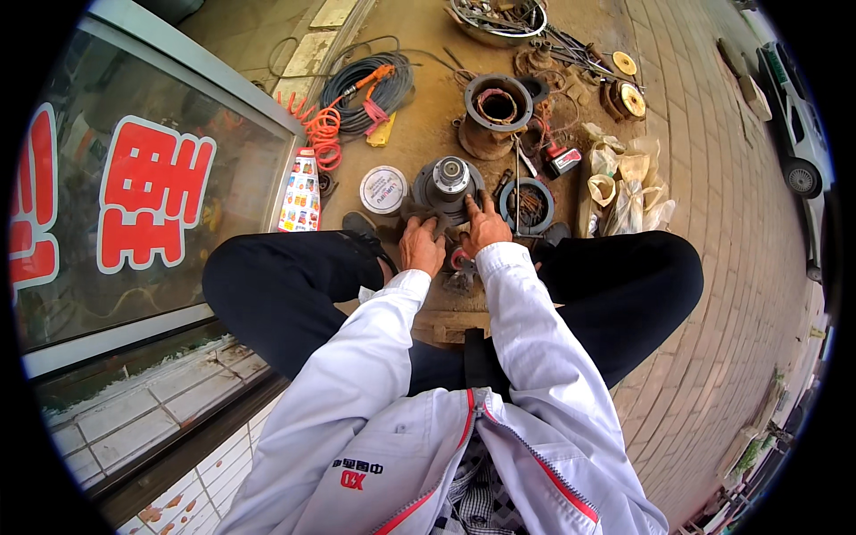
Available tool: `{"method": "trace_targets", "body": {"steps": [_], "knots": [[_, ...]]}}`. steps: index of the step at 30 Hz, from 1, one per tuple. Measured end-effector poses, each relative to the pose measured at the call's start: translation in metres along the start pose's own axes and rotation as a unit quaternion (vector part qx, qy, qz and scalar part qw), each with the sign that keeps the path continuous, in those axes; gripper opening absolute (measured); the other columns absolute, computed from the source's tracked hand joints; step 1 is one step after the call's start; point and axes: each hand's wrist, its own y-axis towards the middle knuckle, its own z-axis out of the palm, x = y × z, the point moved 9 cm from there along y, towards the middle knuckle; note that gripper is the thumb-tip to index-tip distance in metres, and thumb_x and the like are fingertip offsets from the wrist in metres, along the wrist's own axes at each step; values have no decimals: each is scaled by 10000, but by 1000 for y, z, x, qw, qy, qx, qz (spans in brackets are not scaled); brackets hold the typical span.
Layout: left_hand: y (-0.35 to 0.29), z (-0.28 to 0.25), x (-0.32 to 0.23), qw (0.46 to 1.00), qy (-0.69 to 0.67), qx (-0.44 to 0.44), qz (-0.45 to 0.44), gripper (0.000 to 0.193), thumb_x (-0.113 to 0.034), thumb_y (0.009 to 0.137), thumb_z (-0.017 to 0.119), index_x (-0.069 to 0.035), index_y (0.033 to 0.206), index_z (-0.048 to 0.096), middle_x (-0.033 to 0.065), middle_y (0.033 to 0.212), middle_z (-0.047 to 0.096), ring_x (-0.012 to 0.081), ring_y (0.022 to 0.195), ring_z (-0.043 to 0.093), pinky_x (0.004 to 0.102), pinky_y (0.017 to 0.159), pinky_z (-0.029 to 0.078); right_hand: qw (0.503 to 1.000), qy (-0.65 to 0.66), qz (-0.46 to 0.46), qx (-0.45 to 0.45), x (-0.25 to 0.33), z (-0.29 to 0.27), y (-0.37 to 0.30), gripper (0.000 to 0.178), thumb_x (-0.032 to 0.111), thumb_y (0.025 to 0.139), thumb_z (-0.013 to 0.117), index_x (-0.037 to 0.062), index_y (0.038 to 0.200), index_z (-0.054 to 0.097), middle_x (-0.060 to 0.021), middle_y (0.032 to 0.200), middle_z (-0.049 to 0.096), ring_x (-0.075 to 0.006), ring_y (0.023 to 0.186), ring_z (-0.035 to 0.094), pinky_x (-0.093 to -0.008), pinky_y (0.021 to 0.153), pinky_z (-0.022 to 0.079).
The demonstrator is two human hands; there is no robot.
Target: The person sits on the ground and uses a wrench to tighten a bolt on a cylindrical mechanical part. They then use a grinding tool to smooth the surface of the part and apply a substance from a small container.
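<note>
In front of me stands a round grey metal machine part (448, 176), a flanged housing with a shiny shaft end on top. My left hand (423, 247) is at its near left side, fingers bent over what looks like a grimy grey rag (421, 210) against the flange. My right hand (485, 225) rests on the near right edge of the flange, its fingers stretched out and apart, with nothing visible in them. Just below the hands is a small red and metal item (460, 259), partly hidden.
A white round lid (383, 190) lies to the left; a bowl of bolts (526, 206) sits to the right. Beyond are a rusty motor housing (497, 116), a coiled black hose (367, 89), a cordless tool's battery (563, 161) and plastic bags (627, 183). A glass door (169, 178) stands left.
</note>
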Motion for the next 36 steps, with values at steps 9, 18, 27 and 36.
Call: {"method": "trace_targets", "body": {"steps": [9,18,27,36], "knots": [[-9,10,-14,995,38,70,62,399,-114,782,730,-66,1177,692,202,1142,611,393,1089,605,454,924,508,992,69,-3,-108,-2,2,-8,718,112,786,717,99,1454,457,-215,1564,326,-433,1286,508,-446,1033,472],[-14,13,17,940,158,291,-81,386,-197,817,716,-98,1191,715,157,1238,669,324,1170,626,419,997,496,934,329,122,-59,-28,52,-15,472,412,817,731,-17,1015,725,-205,901,739,-325,875,714,-417,817,520],[25,-81,-7,969,72,219,-95,567,-404,756,732,-30,1182,707,222,1152,700,337,1106,667,402,944,516,944,317,76,47,-27,73,-10,418,344,805,756,-27,995,730,-217,860,730,-355,839,703,-433,807,519],[5,-52,-77,841,-405,356,-43,355,-248,909,689,33,1127,681,27,1003,691,101,873,609,275,809,488,724,672,-41,149,12,-4,-45,680,508,929,674,-52,1307,598,-143,1189,677,-213,1105,620,-338,961,486]]}}
